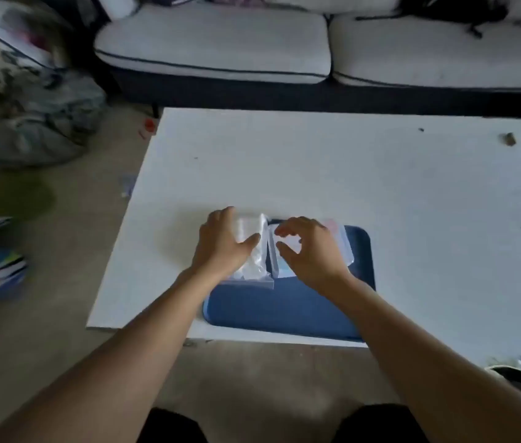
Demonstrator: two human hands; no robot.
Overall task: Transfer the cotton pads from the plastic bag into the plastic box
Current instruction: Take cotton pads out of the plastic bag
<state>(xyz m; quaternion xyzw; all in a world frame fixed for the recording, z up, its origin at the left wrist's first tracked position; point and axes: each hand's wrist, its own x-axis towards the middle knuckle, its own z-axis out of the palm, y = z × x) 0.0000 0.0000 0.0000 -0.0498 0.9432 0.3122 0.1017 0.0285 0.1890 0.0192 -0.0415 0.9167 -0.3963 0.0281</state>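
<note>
Bare forearms reach over the white counter (380, 187): left hand (220, 247) clamped on the clear plastic bag of cotton pads (252, 247), right hand (312, 251) spread above the clear plastic box (280, 266) on the blue mat (284, 308), so pin the bag firmly before opening.

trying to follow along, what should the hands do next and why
Probably close the right hand on the clear plastic box: its fingers hover open above it, while the left hand already rests on the clear plastic bag.

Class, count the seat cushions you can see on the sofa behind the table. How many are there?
2: the left cushion sits behind the table's far left, the right cushion beside it. More may lie outside the frame.
</note>
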